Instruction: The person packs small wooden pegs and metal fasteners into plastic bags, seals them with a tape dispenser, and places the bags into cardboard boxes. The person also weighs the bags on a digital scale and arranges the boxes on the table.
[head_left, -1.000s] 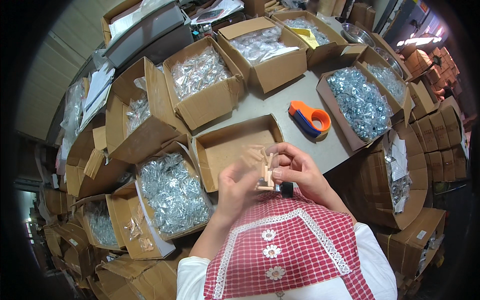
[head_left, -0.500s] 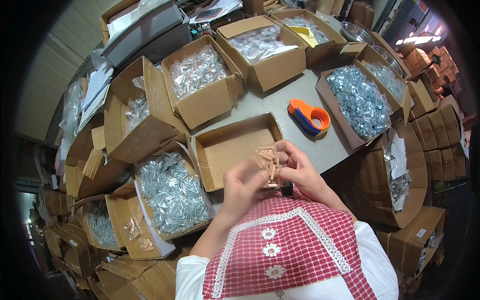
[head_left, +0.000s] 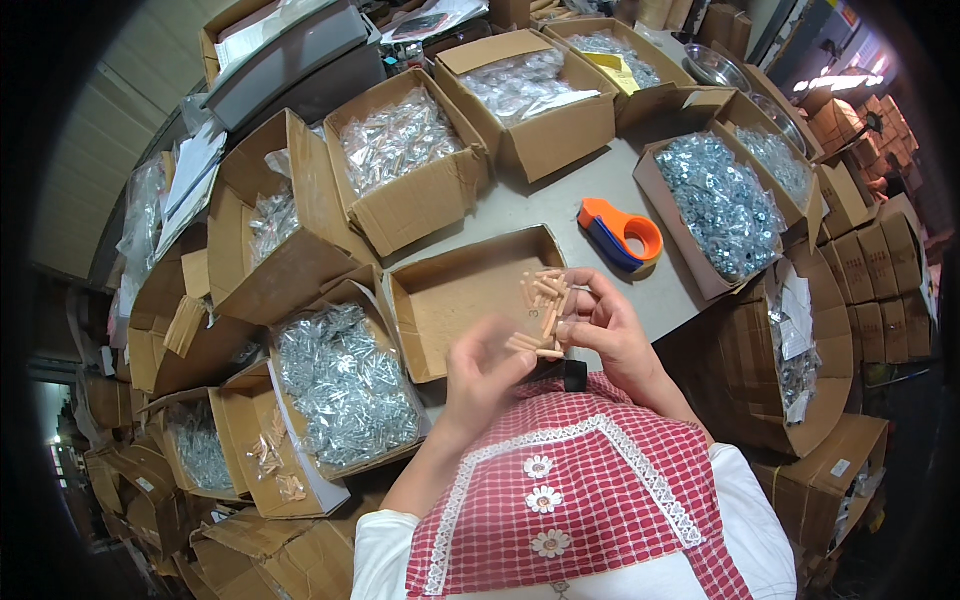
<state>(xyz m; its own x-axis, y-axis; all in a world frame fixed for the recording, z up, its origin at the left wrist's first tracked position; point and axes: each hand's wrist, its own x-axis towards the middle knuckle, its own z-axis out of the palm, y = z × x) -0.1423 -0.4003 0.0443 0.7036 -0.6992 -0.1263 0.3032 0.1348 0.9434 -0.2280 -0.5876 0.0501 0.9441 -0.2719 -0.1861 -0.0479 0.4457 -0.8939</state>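
Note:
A small clear plastic bag of wooden dowels is held in front of my apron, over the near right edge of an open, shallow cardboard box. My right hand is closed on the bag's right side, thumb in front and fingers behind. At the lower left corner of the bag, my left hand has its thumb against the plastic; its fingers are smeared by motion. Just below the bag, a small black object shows against the apron.
An orange and blue tape dispenser lies on the grey table. Boxes of bagged screws, bagged metal hardware and bagged dowels stand around. At the lower left, another box holds some dowel bags.
The bag has been raised and tipped, so its dowels spread more widely and show more plainly. My right hand has shifted slightly up and to the right. The black object is more exposed.

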